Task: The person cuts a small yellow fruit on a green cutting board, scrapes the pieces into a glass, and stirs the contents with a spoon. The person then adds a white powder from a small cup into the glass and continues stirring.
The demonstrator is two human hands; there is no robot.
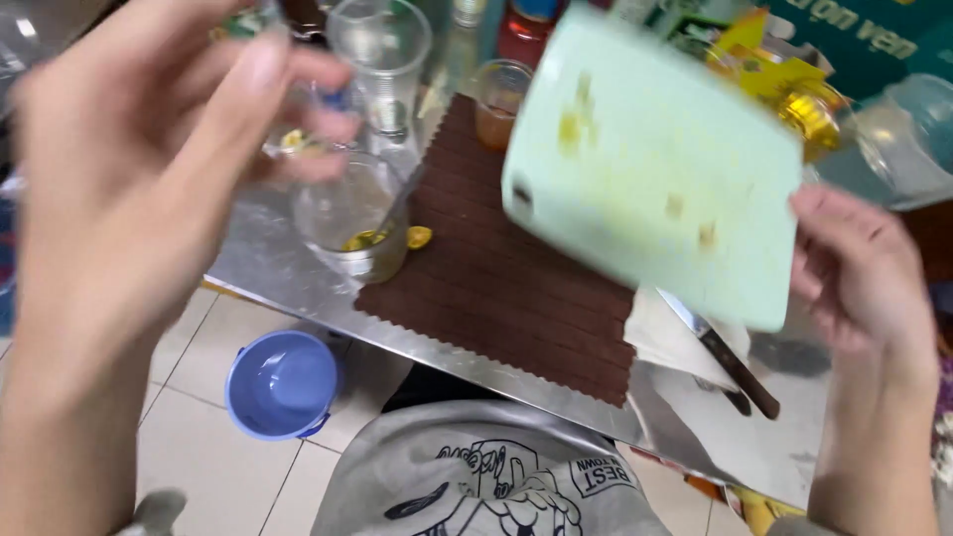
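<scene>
Right hand (859, 283) grips the pale green board (645, 169), tilted above the brown mat (496, 288); yellow bits cling to it. Left hand (129, 189) loosely curled, grip blurred, cannot tell. Cup (352, 213) already holds yellow pieces; knife (730, 362) lies on the counter (298, 288). Green box (874, 40) and yellow-labelled bottle (804, 99) behind.

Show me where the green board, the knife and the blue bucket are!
green cutting board (655, 169), head view, middle of its flat face.
knife (737, 369), head view, dark handle.
blue bucket (283, 385), head view, inside bottom.
</scene>
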